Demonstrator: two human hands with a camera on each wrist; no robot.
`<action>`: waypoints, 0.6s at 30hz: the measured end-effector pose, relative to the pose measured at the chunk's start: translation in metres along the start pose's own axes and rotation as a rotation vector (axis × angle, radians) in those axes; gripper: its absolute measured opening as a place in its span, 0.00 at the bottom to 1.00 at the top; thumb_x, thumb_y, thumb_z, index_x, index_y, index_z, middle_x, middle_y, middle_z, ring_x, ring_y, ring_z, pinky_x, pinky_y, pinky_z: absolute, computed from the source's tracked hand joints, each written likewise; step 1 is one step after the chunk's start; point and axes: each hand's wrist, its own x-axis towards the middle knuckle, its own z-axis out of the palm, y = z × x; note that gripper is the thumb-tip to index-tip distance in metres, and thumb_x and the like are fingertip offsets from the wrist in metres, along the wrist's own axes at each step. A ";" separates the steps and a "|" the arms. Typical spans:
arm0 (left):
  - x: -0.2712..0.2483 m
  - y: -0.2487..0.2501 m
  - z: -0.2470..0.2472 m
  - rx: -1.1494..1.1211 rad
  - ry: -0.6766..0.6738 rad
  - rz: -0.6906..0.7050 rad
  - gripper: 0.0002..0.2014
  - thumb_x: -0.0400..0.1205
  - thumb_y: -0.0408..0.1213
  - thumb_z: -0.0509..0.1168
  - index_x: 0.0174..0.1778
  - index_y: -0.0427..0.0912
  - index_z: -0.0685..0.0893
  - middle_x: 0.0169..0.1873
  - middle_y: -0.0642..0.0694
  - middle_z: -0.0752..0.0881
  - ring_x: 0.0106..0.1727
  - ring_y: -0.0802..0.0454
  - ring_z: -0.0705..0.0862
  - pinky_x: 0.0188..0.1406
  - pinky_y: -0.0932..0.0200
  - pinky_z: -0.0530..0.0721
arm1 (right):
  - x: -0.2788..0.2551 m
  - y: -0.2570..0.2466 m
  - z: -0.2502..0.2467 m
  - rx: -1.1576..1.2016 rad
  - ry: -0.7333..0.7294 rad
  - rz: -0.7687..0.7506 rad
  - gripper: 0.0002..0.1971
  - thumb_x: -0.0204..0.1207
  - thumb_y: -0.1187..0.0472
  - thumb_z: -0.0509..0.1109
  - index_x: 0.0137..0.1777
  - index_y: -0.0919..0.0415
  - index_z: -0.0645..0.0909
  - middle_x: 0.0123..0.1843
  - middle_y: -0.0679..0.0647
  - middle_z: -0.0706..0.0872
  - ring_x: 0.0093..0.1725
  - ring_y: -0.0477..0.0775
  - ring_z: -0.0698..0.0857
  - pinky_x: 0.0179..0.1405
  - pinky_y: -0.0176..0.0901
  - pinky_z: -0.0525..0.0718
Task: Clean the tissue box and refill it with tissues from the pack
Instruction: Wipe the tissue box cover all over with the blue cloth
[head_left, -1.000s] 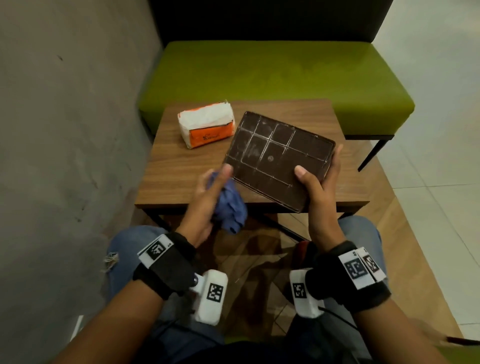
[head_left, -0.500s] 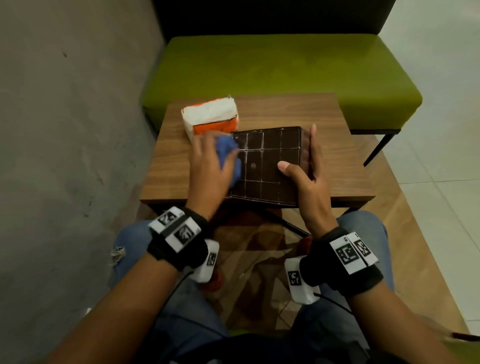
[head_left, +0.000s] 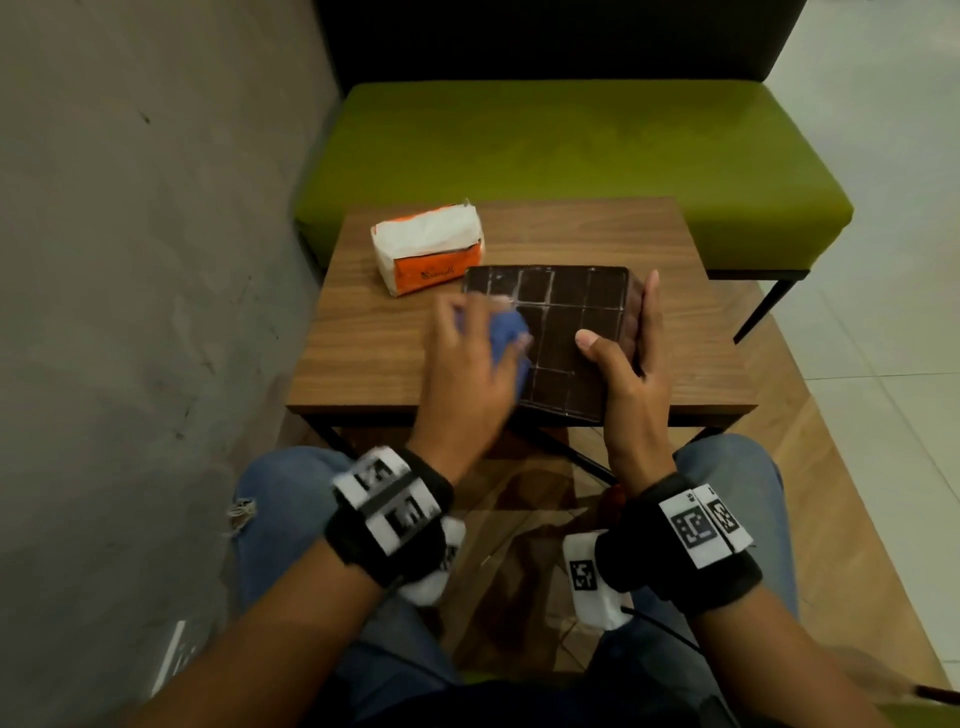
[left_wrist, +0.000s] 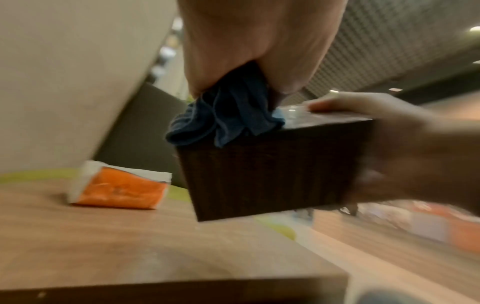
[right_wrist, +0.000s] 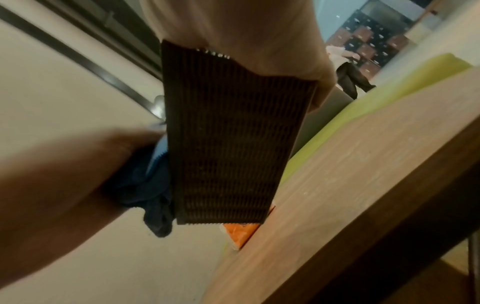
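Note:
The dark brown tissue box, its gridded face up, hangs tilted above the wooden table. My right hand grips its right side, thumb on the top face and fingers along the edge. My left hand holds a bunched blue cloth and presses it on the box's left part; the hand is blurred. The orange and white tissue pack lies on the table at the back left.
A green bench with black legs stands behind the table. A grey wall runs along the left. My knees in jeans sit below the table's near edge. A standing person is far off in the right wrist view.
The box dropped from a raised, angled hold to low over the table. My left hand brought the cloth up onto its top face and is sliding it across the left part.

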 end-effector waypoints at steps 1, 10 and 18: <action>-0.012 0.009 0.003 0.014 -0.074 0.090 0.13 0.81 0.44 0.62 0.59 0.47 0.70 0.60 0.42 0.69 0.57 0.50 0.73 0.51 0.66 0.74 | 0.001 0.000 0.000 0.009 0.018 -0.005 0.47 0.59 0.42 0.78 0.78 0.25 0.61 0.73 0.54 0.73 0.71 0.54 0.78 0.70 0.61 0.80; -0.002 -0.008 0.003 0.017 -0.051 -0.098 0.16 0.82 0.46 0.60 0.62 0.42 0.71 0.62 0.41 0.69 0.60 0.51 0.72 0.53 0.62 0.72 | -0.006 0.002 0.005 -0.055 0.057 -0.023 0.47 0.60 0.38 0.76 0.79 0.24 0.57 0.74 0.53 0.74 0.71 0.56 0.77 0.71 0.60 0.78; 0.013 -0.025 -0.013 -0.198 -0.187 -0.212 0.18 0.80 0.32 0.63 0.61 0.46 0.64 0.64 0.42 0.68 0.66 0.50 0.71 0.66 0.56 0.76 | -0.014 0.003 -0.004 -0.091 0.043 -0.027 0.47 0.59 0.37 0.75 0.79 0.23 0.56 0.71 0.52 0.71 0.70 0.56 0.77 0.69 0.61 0.81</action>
